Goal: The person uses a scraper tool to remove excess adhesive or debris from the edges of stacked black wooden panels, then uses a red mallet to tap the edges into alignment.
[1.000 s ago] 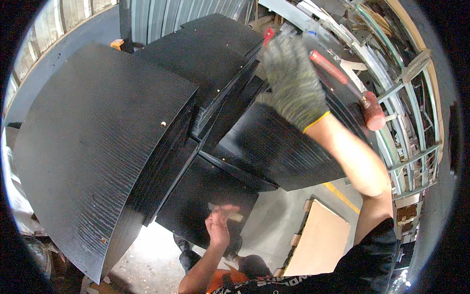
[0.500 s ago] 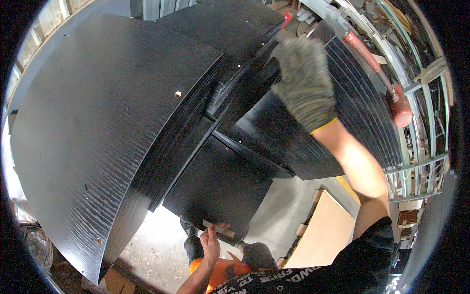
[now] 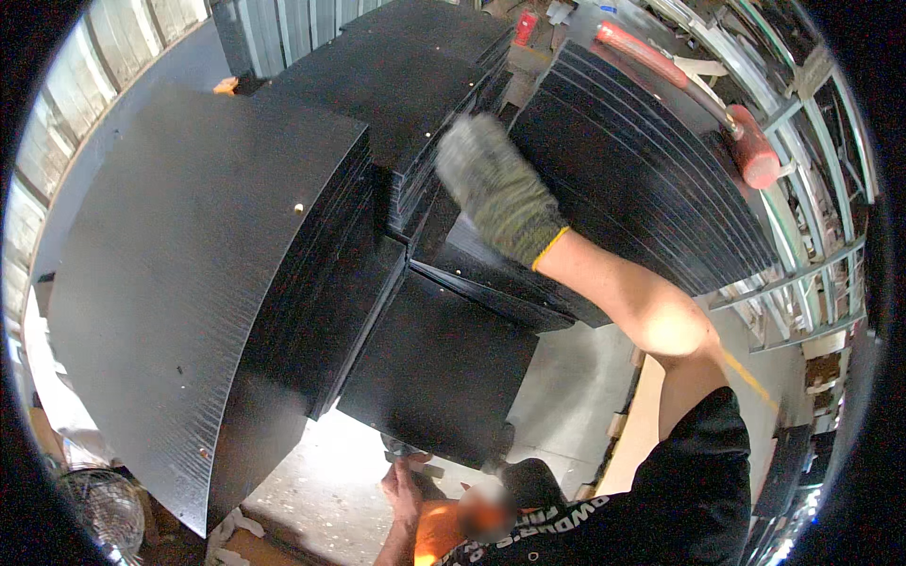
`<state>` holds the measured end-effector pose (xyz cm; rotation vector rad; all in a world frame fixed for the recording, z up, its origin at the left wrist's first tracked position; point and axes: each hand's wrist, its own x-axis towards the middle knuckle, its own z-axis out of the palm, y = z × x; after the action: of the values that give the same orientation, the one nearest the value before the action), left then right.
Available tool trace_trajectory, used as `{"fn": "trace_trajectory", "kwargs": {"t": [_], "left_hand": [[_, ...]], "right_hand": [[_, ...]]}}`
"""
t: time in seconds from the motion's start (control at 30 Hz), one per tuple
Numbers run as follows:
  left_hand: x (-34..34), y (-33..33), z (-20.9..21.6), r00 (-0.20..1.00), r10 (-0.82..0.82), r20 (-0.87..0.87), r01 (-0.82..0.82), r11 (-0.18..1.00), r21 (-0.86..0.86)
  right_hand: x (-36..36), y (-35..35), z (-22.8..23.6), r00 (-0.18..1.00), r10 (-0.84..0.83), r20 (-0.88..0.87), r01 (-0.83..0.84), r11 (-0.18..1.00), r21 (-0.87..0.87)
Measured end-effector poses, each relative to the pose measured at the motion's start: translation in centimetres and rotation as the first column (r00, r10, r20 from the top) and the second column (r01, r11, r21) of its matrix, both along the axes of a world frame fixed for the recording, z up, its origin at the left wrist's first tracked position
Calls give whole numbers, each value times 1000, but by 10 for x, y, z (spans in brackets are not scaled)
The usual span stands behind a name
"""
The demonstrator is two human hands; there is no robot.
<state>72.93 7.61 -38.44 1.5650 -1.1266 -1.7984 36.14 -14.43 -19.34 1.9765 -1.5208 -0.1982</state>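
My right hand (image 3: pixel 486 184), in a grey-green knitted glove with a yellow cuff, reaches over stacked black panels. Its fingers are smeared by motion, so I cannot tell whether they hold anything. Below it, a squarish black panel (image 3: pixel 439 363) with a small hole near its far edge slopes down toward me. My bare left hand (image 3: pixel 404 486) is low in the picture by that panel's near edge. Its fingers are closed on a small, flat greyish strip (image 3: pixel 427 471), partly hidden; its kind is unclear.
A tall stack of curved black panels (image 3: pixel 189 283) stands at the left, another (image 3: pixel 651 179) at the right. More black panels (image 3: pixel 377 71) lie at the back. A red mallet (image 3: pixel 753 156) rests beyond the right stack, before a metal rack (image 3: pixel 830 189). A fan (image 3: pixel 104 505) stands lower left.
My gloved right hand has moved left and slightly nearer, across the panels. My left hand has sunk a little, keeping the strip. The whole view has shifted slightly.
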Motion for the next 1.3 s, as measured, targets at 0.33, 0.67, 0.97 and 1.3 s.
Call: {"fn": "trace_trajectory", "kwargs": {"t": [0.33,0.67,0.97,1.3], "left_hand": [[-44,-16,98,975,-220,-15,219,973,-76],[-123,17,123,688,-585,429,726,574,-379],[-179,37,158,272,-786,555,950,127,-286],[-334,-31,307,524,-352,775,343,-746,-571]], "right_hand": [[62,184,-92,775,-402,488,217,894,391],[154,370,-48,335,-341,878,96,940,329],[165,398,-66,155,-556,817,663,672,331],[57,423,-77,-105,245,964,855,518,-38]]}}
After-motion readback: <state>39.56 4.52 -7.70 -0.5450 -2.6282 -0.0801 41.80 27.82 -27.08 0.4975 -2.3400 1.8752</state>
